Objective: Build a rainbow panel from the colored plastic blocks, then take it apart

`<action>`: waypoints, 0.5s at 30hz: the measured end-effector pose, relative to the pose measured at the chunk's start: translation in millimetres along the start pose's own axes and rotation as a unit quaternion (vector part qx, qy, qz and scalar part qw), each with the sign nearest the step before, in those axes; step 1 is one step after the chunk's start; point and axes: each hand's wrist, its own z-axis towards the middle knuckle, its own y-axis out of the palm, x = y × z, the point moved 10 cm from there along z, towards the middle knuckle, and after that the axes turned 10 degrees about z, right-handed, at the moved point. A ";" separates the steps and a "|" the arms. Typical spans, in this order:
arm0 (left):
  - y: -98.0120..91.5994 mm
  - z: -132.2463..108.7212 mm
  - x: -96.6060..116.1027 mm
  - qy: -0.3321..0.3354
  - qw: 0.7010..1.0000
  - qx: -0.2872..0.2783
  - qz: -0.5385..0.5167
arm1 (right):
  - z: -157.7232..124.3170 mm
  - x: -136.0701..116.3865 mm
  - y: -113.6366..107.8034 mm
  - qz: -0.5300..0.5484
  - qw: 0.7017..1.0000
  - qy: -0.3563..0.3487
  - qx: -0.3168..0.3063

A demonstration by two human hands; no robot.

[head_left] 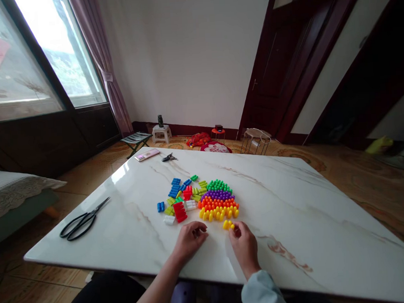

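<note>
My right hand point(244, 245) pinches a small yellow plastic piece point(227, 224) with rounded ends, just above the near edge of the colourful pile. To its left, my left hand point(190, 239) rests low over the table, fingers curled with a gap between thumb and forefinger and nothing seen in it. In front of both hands lie rows of rounded pieces: yellow pieces point(217, 213), orange pieces point(214, 203), purple pieces point(217, 195) and green pieces point(219, 185). Left of these are scattered red pieces point(180, 212), blue pieces point(174, 189), white pieces point(169, 220) and lime pieces point(169, 210).
On the marble-patterned white table point(295, 200), black-handled scissors point(84, 222) lie at the left. A phone point(147, 155) and keys point(169, 157) sit near the far edge. Beyond are a white stool point(161, 134), a folding stool point(136, 138) and a wire-legged stool point(256, 136).
</note>
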 end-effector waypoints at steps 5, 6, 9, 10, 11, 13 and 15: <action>-1.2 0.3 -1.6 -0.005 1.000 0.005 -0.002 | 14.5 12.0 -2.6 -0.015 1.000 0.018 -0.002; -1.4 0.3 -1.4 -0.005 1.000 0.006 -0.003 | 16.1 12.0 -2.3 -0.017 1.000 0.018 0.001; -1.5 0.4 -1.5 -0.008 1.000 0.006 -0.009 | 19.4 11.9 -2.2 -0.026 0.999 0.021 0.013; -1.4 0.4 -1.8 -0.009 1.000 0.005 -0.011 | 20.2 11.9 -2.2 -0.029 0.999 0.021 0.015; -1.4 0.4 -1.9 -0.010 1.000 0.005 -0.012 | 20.9 11.8 -2.0 -0.030 0.999 0.019 0.016; -1.5 0.3 -1.9 -0.009 1.000 0.004 -0.014 | 22.2 11.5 -1.1 -0.029 0.999 0.014 0.014; -2.1 0.2 -1.4 -0.007 1.000 0.005 -0.015 | 23.4 11.4 0.1 -0.029 0.999 0.010 0.013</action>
